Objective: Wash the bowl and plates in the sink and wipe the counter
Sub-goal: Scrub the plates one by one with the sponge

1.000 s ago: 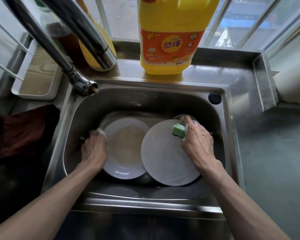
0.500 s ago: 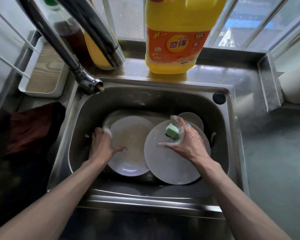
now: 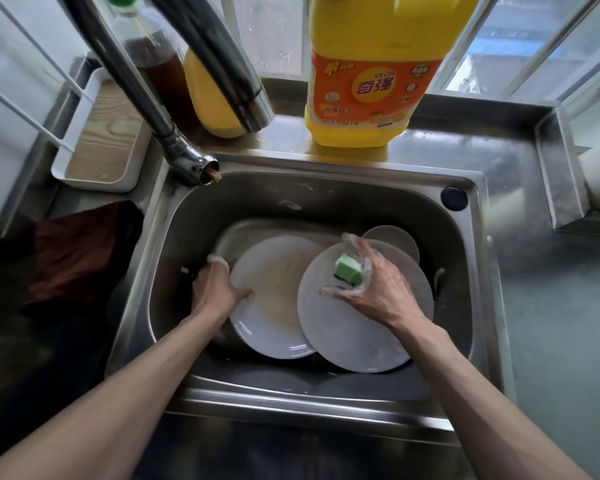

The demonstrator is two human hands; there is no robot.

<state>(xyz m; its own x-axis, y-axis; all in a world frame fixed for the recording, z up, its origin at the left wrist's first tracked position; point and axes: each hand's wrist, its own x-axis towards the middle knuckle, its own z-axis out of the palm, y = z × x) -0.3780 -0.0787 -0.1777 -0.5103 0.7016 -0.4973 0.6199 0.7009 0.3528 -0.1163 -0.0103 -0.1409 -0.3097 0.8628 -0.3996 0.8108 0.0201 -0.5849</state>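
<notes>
The sink (image 3: 291, 199) held two white plates side by side, and the right hand (image 3: 378, 289) was the one on the job. Its soapy fingers were curled round a green sponge (image 3: 349, 270) and pinched it tight against the thumb, which pointed to 9 o'clock. The sponge pressed down on the flat plate (image 3: 354, 337) near that plate's 12 o'clock edge, so almost all of the plate lay toward 6 o'clock from the sponge. I think the next rub had to pull back that way, toward the person. The flat plate lay over the 3 o'clock edge of the deep plate (image 3: 278, 306), which had cloudy soapy water in it. The left hand (image 3: 213, 292) gripped the deep plate's rim at 9 o'clock, with the thumb lying inside and the fingers tucked behind the rim. So the left hand was far from the sponge and looked like it only kept things from sliding. A small round dish (image 3: 392, 237) peeked out at 1 o'clock from the right hand, half hidden by the flat plate, and I could not tell if it was the bowl. The counter (image 3: 551, 306) lay off at 3 o'clock, and I would guess it was not wiped yet
</notes>
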